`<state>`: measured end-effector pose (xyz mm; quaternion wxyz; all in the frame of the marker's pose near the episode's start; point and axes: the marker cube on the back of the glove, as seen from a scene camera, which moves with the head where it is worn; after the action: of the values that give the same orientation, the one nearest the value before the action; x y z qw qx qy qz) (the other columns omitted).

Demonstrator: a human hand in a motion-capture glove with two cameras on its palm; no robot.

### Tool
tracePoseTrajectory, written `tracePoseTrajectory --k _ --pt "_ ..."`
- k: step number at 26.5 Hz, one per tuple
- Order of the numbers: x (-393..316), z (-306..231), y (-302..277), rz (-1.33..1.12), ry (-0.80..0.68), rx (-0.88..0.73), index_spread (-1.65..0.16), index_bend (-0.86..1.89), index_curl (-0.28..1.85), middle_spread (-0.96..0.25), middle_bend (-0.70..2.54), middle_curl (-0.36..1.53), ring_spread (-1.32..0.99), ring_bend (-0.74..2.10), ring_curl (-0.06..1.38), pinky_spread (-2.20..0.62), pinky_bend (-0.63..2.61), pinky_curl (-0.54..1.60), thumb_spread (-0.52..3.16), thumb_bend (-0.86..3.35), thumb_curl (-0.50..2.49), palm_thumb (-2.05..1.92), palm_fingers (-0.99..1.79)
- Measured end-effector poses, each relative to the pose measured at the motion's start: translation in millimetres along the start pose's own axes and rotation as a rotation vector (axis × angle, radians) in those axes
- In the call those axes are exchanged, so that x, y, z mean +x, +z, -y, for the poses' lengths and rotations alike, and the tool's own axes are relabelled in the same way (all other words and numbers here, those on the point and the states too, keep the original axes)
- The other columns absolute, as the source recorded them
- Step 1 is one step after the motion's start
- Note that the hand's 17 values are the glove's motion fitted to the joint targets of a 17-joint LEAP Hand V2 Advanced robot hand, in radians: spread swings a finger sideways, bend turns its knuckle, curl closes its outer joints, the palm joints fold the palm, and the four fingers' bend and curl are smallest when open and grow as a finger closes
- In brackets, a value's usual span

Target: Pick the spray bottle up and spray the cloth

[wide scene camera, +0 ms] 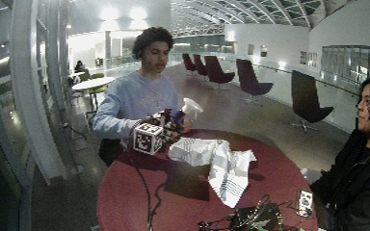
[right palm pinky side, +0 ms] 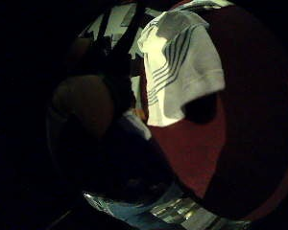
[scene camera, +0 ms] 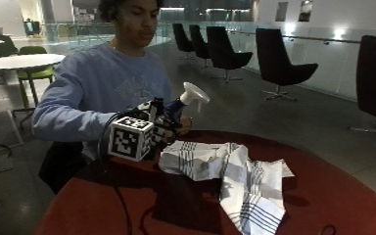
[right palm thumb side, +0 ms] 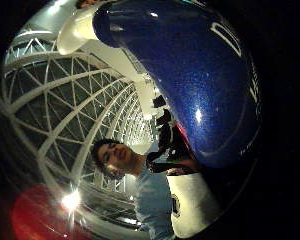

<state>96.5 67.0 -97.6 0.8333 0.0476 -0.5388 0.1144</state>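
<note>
A blue spray bottle with a white nozzle (scene camera: 187, 99) is held above the red round table (scene camera: 142, 200), its nozzle pointing toward the cloth. My gloved right hand (scene camera: 158, 125) grips the bottle's body; the blue body (right palm thumb side: 190, 75) fills much of the thumb side palm view. The person's bare left hand (scene camera: 183, 125) touches the bottle from behind. The white cloth with dark stripes (scene camera: 233, 174) lies crumpled on the table just below and to the right of the bottle. It also shows in the little finger side palm view, white cloth (right palm pinky side: 180, 67) on red table.
Black chairs (scene camera: 279, 63) stand behind on the grey floor. A white table with a green chair (scene camera: 25, 63) is at the back left. In the wide view a second person (wide scene camera: 361, 163) sits at the right and cables and a phone (wide scene camera: 304, 199) lie at the table's near edge.
</note>
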Motion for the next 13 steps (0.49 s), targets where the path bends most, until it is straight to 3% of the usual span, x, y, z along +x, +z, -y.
tracePoseTrajectory --k 13 --pt "3.2 -8.5 11.1 0.025 0.079 -0.029 -0.27 0.04 0.09 -0.04 0.40 0.44 0.06 0.72 0.40 0.28 0.58 0.37 0.91 -0.03 0.50 0.78 0.64"
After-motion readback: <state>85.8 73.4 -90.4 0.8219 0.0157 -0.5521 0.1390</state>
